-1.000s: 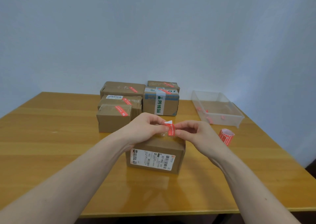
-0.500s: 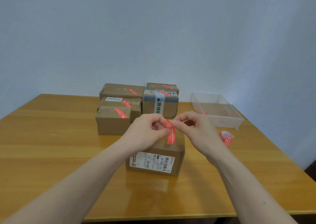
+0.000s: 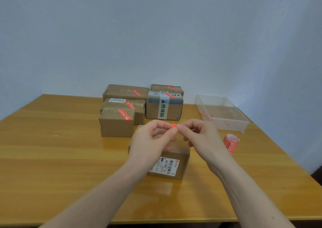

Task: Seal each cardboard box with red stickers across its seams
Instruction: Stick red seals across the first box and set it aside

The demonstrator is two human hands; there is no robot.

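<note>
A small cardboard box (image 3: 176, 165) with a white barcode label on its front stands on the wooden table (image 3: 52, 158), partly hidden behind my hands. Above it, my left hand (image 3: 153, 140) and my right hand (image 3: 200, 139) meet fingertip to fingertip and both pinch a small red sticker (image 3: 174, 127). Only a short red piece shows between the fingers. A roll of red stickers (image 3: 231, 142) stands on the table to the right of my right hand.
Several cardboard boxes (image 3: 122, 121) with red stickers on top are grouped behind the near box, one with blue tape and green print (image 3: 164, 108). A clear plastic tray (image 3: 221, 113) holding a few red scraps sits at the back right.
The sticker hung down as a longer strip over the box; now both hands are raised a little and only a small red piece shows between the fingertips.
</note>
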